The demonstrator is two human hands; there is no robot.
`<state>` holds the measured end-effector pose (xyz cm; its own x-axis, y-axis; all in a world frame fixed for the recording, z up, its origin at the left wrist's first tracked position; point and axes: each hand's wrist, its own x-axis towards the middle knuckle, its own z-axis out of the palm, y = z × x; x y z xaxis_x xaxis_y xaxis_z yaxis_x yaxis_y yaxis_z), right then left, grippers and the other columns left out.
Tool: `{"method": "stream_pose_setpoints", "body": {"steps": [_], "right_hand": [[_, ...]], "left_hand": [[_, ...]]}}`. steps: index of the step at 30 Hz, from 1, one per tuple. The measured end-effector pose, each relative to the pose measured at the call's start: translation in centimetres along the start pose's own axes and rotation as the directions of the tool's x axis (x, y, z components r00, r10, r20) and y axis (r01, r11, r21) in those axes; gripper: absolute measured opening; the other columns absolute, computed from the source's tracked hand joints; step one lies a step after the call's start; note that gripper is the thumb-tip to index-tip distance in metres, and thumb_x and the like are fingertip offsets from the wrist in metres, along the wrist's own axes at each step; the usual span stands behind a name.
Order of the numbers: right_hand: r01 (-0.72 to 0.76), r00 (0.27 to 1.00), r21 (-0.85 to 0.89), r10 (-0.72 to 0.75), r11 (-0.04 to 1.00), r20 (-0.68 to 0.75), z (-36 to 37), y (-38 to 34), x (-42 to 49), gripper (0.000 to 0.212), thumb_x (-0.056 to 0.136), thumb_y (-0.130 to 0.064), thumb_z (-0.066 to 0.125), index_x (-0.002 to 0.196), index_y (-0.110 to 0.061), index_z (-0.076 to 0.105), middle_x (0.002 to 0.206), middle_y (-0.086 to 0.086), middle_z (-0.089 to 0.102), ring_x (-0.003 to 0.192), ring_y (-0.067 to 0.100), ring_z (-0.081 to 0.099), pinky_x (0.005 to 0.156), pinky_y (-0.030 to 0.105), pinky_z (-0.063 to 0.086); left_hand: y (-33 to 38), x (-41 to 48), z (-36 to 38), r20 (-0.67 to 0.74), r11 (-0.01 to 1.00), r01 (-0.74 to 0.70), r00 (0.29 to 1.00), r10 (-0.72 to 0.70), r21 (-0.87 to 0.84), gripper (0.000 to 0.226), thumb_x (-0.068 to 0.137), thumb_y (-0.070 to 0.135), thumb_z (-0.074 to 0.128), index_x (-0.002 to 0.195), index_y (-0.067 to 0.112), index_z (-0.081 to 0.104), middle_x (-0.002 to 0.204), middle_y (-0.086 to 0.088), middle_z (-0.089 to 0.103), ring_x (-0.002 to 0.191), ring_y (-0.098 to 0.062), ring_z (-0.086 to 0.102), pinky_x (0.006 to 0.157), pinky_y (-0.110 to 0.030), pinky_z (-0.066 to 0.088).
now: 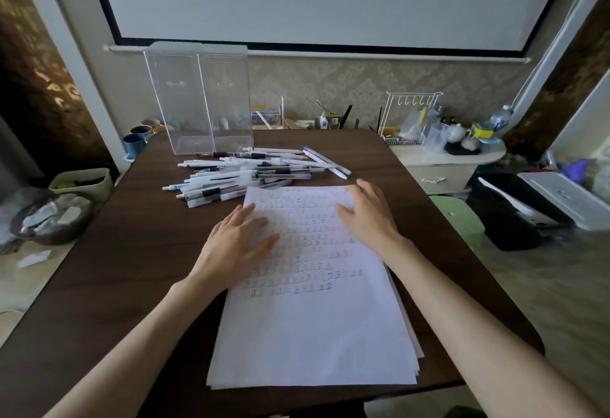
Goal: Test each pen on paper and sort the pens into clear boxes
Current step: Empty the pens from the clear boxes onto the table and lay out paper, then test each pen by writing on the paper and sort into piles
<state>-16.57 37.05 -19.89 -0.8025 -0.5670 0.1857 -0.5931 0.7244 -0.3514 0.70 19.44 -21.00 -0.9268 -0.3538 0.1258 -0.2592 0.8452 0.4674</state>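
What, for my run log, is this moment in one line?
left hand: flat on white written-on paper sheet | right hand: flat on sheet | white plastic pens: piled, untouched | clear plastic boxes: upright behind pens

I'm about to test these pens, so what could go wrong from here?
The pens lie in one loose pile, so tested and untested ones could mix. The tall clear boxes stand behind it; a reach might tip them. The paper is crowded with marks up top; fresh strokes may be misread.
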Motion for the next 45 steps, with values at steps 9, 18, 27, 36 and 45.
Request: {"method": "stream_pose_setpoints", "body": {"steps": [9, 18, 27, 36, 45], "right_hand": [[0.201, 0.979, -0.066, -0.202, 0.977, -0.009, 3.6, -5.2, 8.0, 0.029, 0.095, -0.026, 0.053, 0.121, -0.013, 0.057, 0.122, 0.006, 0.055, 0.118, 0.026, 0.042, 0.093, 0.037, 0.04], [0.271, 0.956, 0.141, -0.248, 0.952, -0.157, 0.6, -4.2, 3.4, 0.011, 0.089, -0.019, 0.063, 0.091, -0.01, 0.069, 0.089, 0.002, 0.066, 0.088, 0.019, 0.05, 0.071, 0.028, 0.033], [-0.039, 0.997, 0.84, -0.034, 0.542, 0.068, -2.4, -4.5, -5.4, 0.005, 0.083, -0.007, 0.068, 0.085, -0.011, 0.069, 0.076, -0.006, 0.067, 0.072, 0.002, 0.06, 0.068, 0.013, 0.046], [-0.119, 0.932, 0.913, -0.273, 0.391, 0.238, 0.4, -6.2, -7.6, 0.021, 0.086, -0.023, 0.065, 0.089, -0.002, 0.064, 0.073, 0.001, 0.065, 0.072, 0.011, 0.062, 0.07, 0.018, 0.048], [-0.069, 0.939, 0.95, -0.301, 0.303, 0.165, 0.9, -5.5, -7.7, 0.011, 0.09, -0.013, 0.058, 0.081, -0.007, 0.059, 0.07, 0.005, 0.064, 0.069, 0.015, 0.062, 0.069, 0.023, 0.05]], "left_hand": [[-1.0, 0.5, 0.8, -0.046, 0.997, -0.044, 0.998, 0.047, 0.066, 0.051, 0.091, 0.05, 0.047, 0.137, 0.026, 0.043, 0.149, 0.005, 0.032, 0.139, -0.015, 0.022, 0.111, -0.029, 0.012], [-0.8, 0.4, 0.1, -0.425, 0.991, -0.131, 0.898, 0.114, -0.012, 0.054, 0.088, 0.037, 0.059, 0.134, 0.013, 0.044, 0.141, -0.011, 0.038, 0.128, -0.023, 0.034, 0.104, -0.037, 0.029], [-0.4, -0.4, 0.0, -0.252, 0.984, -0.178, 0.953, 0.167, -0.022, 0.045, 0.096, 0.048, 0.032, 0.08, 0.013, 0.054, 0.077, 0.004, 0.06, 0.073, -0.02, 0.056, 0.063, -0.033, 0.043], [0.5, -4.4, 0.2, -0.041, 0.921, -0.368, 0.93, 0.366, -0.125, 0.026, 0.099, 0.03, 0.032, 0.102, 0.009, 0.047, 0.093, -0.002, 0.055, 0.076, -0.026, 0.056, 0.069, -0.039, 0.043], [1.4, -4.1, 0.0, -0.04, 0.915, -0.345, 0.938, 0.345, -0.21, 0.033, 0.095, 0.042, 0.036, 0.092, 0.012, 0.051, 0.058, 0.002, 0.047, 0.05, -0.017, 0.041, 0.05, -0.031, 0.036]]}}
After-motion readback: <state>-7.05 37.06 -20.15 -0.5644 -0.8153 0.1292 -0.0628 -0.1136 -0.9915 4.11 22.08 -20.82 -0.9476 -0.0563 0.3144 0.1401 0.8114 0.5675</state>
